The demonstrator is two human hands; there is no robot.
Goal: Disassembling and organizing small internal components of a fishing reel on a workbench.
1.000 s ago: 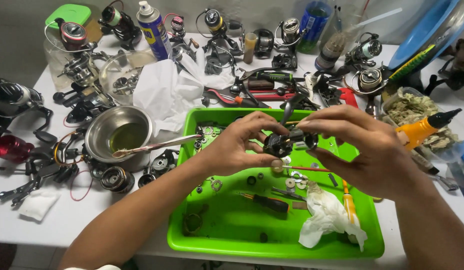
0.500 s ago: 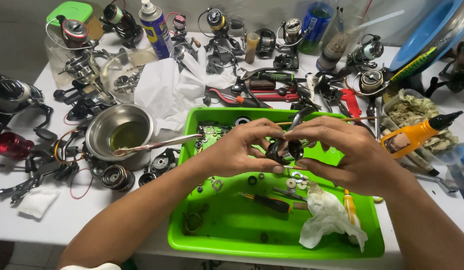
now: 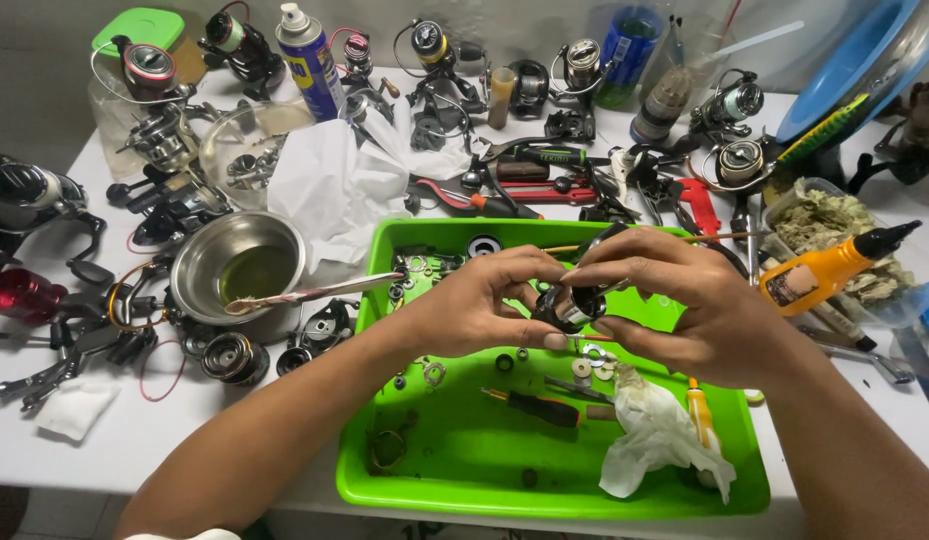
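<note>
head view: white table cluttered, green tray, fishing reels.

White table fills view — surface crowded edge to edge. Pale grey wall behind, plain, slightly shadowed at left. Dark strip of floor at lower left corner, possibly tiled — too dim to tell. Light even, from above.

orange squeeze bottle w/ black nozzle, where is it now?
Head view, far right of the table: the orange squeeze bottle lies tilted beside the container of shredded material, right of the green tray.
</note>
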